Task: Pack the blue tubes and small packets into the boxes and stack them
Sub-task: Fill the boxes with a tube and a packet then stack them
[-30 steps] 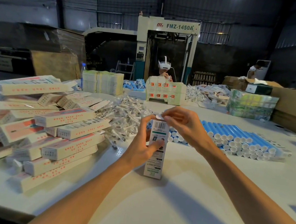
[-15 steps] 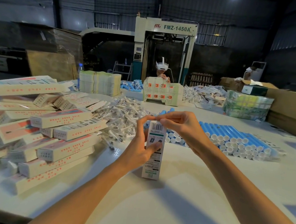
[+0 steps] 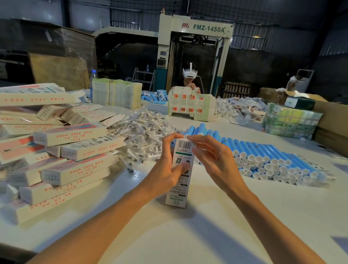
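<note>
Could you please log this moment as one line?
left hand: grips box | right hand: pinches box top | box: upright on table

The machine [image 3: 192, 55] reads "FMZ-1450A" across its top.

A broad white worktop [image 3: 212, 231] carries a heap of long white cardboard boxes with red print [image 3: 40, 146] at left. Touching the heap is a pile of small clear plastic packets [image 3: 145, 133]. Blue cylindrical tubes with white caps [image 3: 272, 160] lie in rows at right. A narrow white printed carton [image 3: 177, 193] stands upright between them.
</note>
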`<control>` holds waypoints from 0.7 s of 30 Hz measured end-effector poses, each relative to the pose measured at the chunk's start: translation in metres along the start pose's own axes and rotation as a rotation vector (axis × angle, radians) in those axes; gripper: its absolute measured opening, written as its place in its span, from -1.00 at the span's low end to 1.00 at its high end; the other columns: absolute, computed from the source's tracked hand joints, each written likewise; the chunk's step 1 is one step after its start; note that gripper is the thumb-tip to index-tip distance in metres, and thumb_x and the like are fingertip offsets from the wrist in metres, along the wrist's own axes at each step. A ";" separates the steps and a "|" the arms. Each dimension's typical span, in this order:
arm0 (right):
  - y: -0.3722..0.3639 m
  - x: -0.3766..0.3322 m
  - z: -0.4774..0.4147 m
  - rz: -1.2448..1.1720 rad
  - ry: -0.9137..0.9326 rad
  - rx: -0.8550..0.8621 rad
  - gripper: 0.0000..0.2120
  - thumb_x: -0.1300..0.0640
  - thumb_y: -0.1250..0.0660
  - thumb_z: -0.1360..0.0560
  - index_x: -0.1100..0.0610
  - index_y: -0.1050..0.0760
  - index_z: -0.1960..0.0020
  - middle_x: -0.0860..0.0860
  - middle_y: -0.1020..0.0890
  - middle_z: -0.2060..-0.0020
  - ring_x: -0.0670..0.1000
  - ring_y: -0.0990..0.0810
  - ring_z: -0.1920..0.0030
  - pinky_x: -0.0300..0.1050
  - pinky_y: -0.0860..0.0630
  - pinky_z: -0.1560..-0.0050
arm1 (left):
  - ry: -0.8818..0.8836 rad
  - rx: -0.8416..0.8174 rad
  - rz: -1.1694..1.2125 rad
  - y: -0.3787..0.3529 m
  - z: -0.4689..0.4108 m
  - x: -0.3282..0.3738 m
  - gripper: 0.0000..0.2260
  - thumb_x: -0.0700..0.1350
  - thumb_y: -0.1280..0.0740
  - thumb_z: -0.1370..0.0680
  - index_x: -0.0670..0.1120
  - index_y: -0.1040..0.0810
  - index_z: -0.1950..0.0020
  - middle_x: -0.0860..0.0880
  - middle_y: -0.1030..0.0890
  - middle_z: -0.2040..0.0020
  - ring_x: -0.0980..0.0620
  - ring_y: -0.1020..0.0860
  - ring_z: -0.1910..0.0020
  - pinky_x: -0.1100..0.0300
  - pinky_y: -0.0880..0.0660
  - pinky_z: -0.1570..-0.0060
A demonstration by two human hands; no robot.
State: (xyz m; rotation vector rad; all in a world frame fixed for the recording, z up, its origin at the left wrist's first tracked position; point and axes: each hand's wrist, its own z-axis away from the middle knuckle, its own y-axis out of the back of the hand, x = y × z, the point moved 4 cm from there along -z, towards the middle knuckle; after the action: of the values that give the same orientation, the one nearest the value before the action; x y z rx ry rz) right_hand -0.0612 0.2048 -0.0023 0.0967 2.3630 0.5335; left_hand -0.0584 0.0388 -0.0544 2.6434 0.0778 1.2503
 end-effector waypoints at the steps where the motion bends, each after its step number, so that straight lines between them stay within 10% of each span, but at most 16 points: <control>1: -0.001 -0.001 0.001 0.017 0.004 0.005 -0.78 0.17 -0.31 -0.68 0.11 -0.59 -0.31 -0.12 -0.67 -0.24 -0.12 -0.64 -0.25 -0.13 -0.65 -0.16 | -0.004 0.000 -0.005 0.000 0.000 0.001 -0.42 -0.23 -0.37 -0.65 0.23 -0.15 -0.47 -0.17 -0.58 -0.13 -0.07 -0.66 -0.03 -0.03 -0.69 -0.05; 9: -0.012 -0.001 0.016 -0.161 -0.138 0.047 -0.64 0.15 -0.29 -0.70 0.01 -0.46 -0.48 -0.11 -0.60 -0.35 -0.14 -0.62 -0.28 -0.21 -0.60 -0.19 | 0.037 0.021 0.046 0.003 0.002 0.008 -0.45 -0.21 -0.40 -0.63 0.15 -0.19 -0.45 -0.21 -0.63 -0.13 -0.16 -0.68 -0.09 0.03 -0.66 -0.09; 15: -0.032 0.017 0.039 -0.441 -0.515 -0.195 -0.59 -0.28 -0.22 -0.65 -0.17 -0.49 -0.43 0.03 -0.66 -0.24 0.09 -0.67 -0.23 0.06 -0.60 -0.21 | 0.127 0.103 0.277 0.004 0.001 0.003 -0.47 -0.15 -0.49 -0.56 0.25 -0.29 -0.33 -0.13 -0.65 -0.08 -0.14 -0.64 -0.15 -0.21 -0.62 -0.24; 21: -0.028 0.012 0.054 -0.462 -0.593 -0.204 -0.57 -0.32 -0.16 -0.65 -0.14 -0.57 -0.35 0.08 -0.71 -0.08 0.06 -0.69 -0.02 -0.08 -0.63 -0.08 | 0.150 0.043 0.272 -0.009 0.004 0.001 -0.52 0.02 -0.45 -0.62 0.26 -0.25 -0.39 -0.10 -0.60 -0.21 0.00 -0.63 -0.20 0.17 -0.63 0.00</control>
State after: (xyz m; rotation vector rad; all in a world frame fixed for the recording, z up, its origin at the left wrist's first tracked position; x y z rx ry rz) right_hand -0.0328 0.2007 -0.0568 -0.3341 1.6675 0.4366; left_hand -0.0548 0.0475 -0.0581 2.6592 -0.2415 1.5466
